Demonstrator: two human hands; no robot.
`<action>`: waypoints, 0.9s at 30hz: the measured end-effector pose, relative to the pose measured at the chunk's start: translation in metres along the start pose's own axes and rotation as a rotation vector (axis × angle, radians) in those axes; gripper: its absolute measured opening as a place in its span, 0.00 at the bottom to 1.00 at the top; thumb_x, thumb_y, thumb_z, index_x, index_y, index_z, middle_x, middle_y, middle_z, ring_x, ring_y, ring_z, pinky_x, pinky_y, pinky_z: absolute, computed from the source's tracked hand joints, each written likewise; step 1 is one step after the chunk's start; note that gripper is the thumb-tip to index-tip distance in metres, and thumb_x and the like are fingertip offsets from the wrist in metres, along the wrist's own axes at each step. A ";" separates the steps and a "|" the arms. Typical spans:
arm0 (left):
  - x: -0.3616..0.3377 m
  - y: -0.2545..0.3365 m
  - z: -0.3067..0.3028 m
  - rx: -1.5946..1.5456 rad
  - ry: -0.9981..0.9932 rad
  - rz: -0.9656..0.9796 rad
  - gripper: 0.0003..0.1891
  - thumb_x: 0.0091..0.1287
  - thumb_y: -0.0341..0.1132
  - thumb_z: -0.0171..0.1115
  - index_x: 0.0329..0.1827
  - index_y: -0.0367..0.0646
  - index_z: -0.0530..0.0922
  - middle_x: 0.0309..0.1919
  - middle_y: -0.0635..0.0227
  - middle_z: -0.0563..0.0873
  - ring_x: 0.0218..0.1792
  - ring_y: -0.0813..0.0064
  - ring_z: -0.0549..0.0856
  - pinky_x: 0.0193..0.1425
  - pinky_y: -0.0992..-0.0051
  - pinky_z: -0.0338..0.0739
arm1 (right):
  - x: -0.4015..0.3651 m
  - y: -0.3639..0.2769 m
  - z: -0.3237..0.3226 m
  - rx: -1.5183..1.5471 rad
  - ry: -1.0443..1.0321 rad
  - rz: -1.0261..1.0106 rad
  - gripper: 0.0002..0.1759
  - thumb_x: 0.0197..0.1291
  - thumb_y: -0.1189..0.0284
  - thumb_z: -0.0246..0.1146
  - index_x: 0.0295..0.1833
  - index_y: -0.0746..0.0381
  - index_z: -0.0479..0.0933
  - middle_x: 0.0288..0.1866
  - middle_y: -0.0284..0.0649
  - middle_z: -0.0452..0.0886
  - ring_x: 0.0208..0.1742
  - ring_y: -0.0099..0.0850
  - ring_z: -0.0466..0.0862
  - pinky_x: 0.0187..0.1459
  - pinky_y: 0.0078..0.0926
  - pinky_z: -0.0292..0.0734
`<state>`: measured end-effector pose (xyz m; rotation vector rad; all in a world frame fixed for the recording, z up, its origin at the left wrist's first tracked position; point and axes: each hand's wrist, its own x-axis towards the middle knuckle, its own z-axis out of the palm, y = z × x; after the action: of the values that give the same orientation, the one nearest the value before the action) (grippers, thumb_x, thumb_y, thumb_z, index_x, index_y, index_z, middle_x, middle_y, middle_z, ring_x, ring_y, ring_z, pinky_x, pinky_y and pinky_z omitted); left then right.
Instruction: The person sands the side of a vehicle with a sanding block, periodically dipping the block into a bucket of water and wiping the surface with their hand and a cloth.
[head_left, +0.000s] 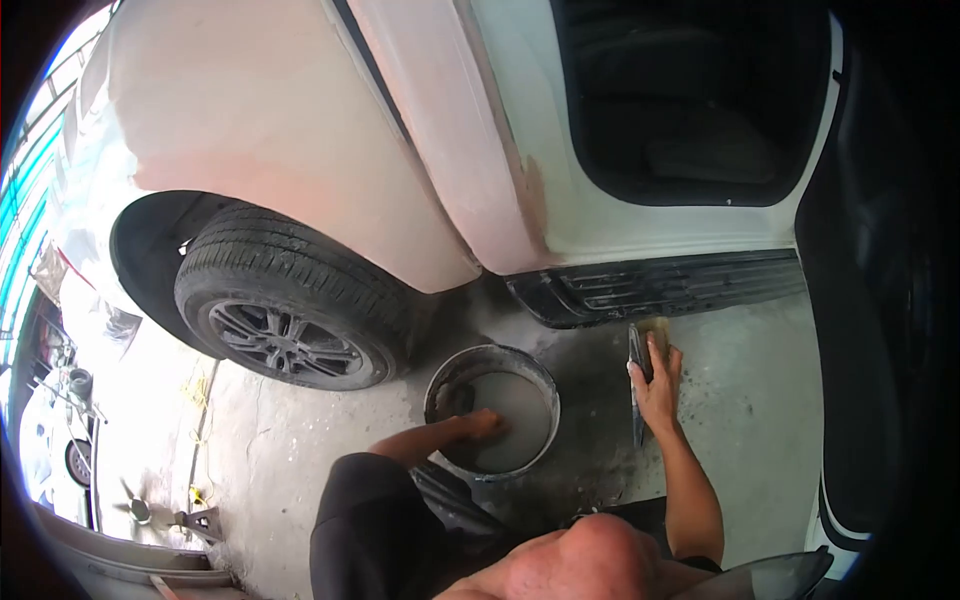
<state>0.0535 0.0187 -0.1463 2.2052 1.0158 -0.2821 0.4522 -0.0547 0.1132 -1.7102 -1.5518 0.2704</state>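
Observation:
A round bucket (552, 400) of cloudy grey water stands on the floor beside the car's wheel (285, 340). My left hand (487, 424) is inside the bucket at the water, its fingers bunched; whatever it may hold is hidden. On the right, my right hand (657, 385) grips a long, thin sanding block (637, 400), seen edge-on below the dark side step (660, 285). A tan patch shows just beyond the fingers, too small to make out.
Above are the car's pinkish, putty-covered panel (250, 130) and an open doorway. A dark door panel (880, 300) borders the right side. My knee (370, 510) is near the bucket. A stand (200, 522) sits on the floor at lower left.

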 end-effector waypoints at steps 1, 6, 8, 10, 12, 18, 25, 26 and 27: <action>0.014 -0.011 0.008 0.035 -0.049 -0.079 0.21 0.75 0.49 0.56 0.53 0.42 0.86 0.47 0.53 0.90 0.47 0.48 0.89 0.56 0.54 0.82 | -0.002 0.001 0.001 -0.030 -0.008 0.002 0.37 0.67 0.58 0.67 0.80 0.54 0.67 0.70 0.62 0.63 0.71 0.62 0.68 0.70 0.51 0.67; 0.043 0.000 0.051 0.062 -0.110 -0.214 0.18 0.73 0.45 0.56 0.54 0.42 0.86 0.47 0.53 0.89 0.44 0.51 0.89 0.53 0.54 0.81 | -0.008 -0.001 0.002 -0.011 -0.022 -0.034 0.38 0.66 0.58 0.68 0.79 0.53 0.68 0.67 0.62 0.64 0.68 0.63 0.70 0.69 0.52 0.68; 0.041 0.007 0.056 0.040 -0.091 -0.204 0.17 0.73 0.43 0.57 0.54 0.42 0.86 0.47 0.53 0.89 0.43 0.52 0.89 0.52 0.54 0.81 | -0.010 -0.006 0.001 -0.015 -0.037 -0.022 0.38 0.66 0.57 0.68 0.79 0.53 0.69 0.68 0.62 0.64 0.69 0.62 0.69 0.69 0.52 0.68; 0.033 0.011 0.044 0.013 -0.060 -0.165 0.16 0.72 0.41 0.57 0.54 0.42 0.85 0.48 0.53 0.89 0.42 0.53 0.89 0.51 0.54 0.81 | -0.011 -0.012 0.000 -0.014 -0.044 -0.010 0.37 0.66 0.57 0.68 0.79 0.53 0.69 0.68 0.62 0.64 0.70 0.63 0.69 0.69 0.52 0.68; 0.024 0.012 0.018 -0.020 0.017 -0.085 0.15 0.72 0.39 0.57 0.55 0.42 0.85 0.48 0.53 0.89 0.41 0.54 0.88 0.50 0.54 0.81 | -0.008 -0.010 0.000 -0.016 -0.043 -0.018 0.38 0.67 0.56 0.68 0.80 0.52 0.68 0.68 0.62 0.64 0.70 0.63 0.69 0.70 0.52 0.67; -0.072 0.122 -0.279 -0.014 0.358 0.031 0.20 0.81 0.44 0.54 0.46 0.34 0.84 0.36 0.47 0.88 0.32 0.67 0.85 0.40 0.57 0.80 | 0.001 -0.009 0.009 -0.012 -0.040 -0.032 0.39 0.67 0.55 0.68 0.81 0.50 0.66 0.72 0.66 0.62 0.71 0.65 0.68 0.71 0.52 0.67; -0.200 0.317 -0.584 1.256 1.358 0.604 0.16 0.70 0.43 0.69 0.54 0.44 0.80 0.55 0.55 0.82 0.57 0.56 0.82 0.59 0.49 0.75 | 0.017 -0.006 0.018 -0.049 0.036 -0.124 0.38 0.66 0.60 0.69 0.80 0.51 0.67 0.64 0.60 0.68 0.64 0.61 0.73 0.64 0.53 0.71; -0.203 0.325 -0.596 1.423 1.307 0.540 0.24 0.71 0.48 0.66 0.65 0.46 0.75 0.64 0.54 0.77 0.66 0.55 0.74 0.69 0.46 0.65 | 0.019 -0.006 0.018 -0.052 0.035 -0.119 0.38 0.66 0.60 0.69 0.80 0.51 0.67 0.64 0.60 0.68 0.64 0.61 0.73 0.64 0.53 0.71; -0.206 0.333 -0.608 1.584 1.249 0.474 0.33 0.72 0.53 0.63 0.76 0.49 0.70 0.74 0.53 0.71 0.76 0.55 0.67 0.80 0.43 0.55 | 0.020 -0.007 0.019 -0.061 0.039 -0.134 0.38 0.66 0.60 0.69 0.80 0.50 0.67 0.64 0.60 0.68 0.64 0.61 0.73 0.64 0.53 0.71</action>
<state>0.1097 0.1477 0.5636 4.1566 0.7252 1.0249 0.4395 -0.0293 0.1116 -1.6390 -1.6524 0.1213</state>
